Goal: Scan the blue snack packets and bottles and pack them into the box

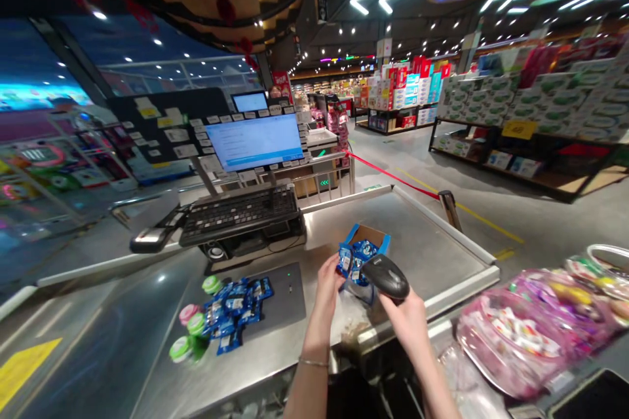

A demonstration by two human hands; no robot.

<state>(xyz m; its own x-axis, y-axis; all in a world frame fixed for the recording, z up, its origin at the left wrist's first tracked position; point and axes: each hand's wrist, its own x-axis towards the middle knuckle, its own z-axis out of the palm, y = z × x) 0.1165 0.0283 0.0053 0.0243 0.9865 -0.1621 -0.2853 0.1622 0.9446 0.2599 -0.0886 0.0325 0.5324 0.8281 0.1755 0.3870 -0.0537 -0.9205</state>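
My left hand [330,278] is closed on a small blue packet [344,260], held upright at the left side of an open blue box [384,244]. More blue packets [364,250] lie inside that box. In my right hand [407,314] is a black handheld barcode scanner [386,276], its head pointing left toward the packet. The scanner covers part of the box's near right side. To the left on the counter lies a pile of similar blue packets [236,304]. Beside the pile stand several small tubs with green or pink lids, one a green-lidded tub [181,348].
A monitor [255,141] and black keyboard [240,213] stand behind the metal counter [432,255]. Pink bags of goods [511,340] sit at the right. A red strap [393,175] runs to a post [449,209]. Stacked boxes [531,98] fill shelves beyond.
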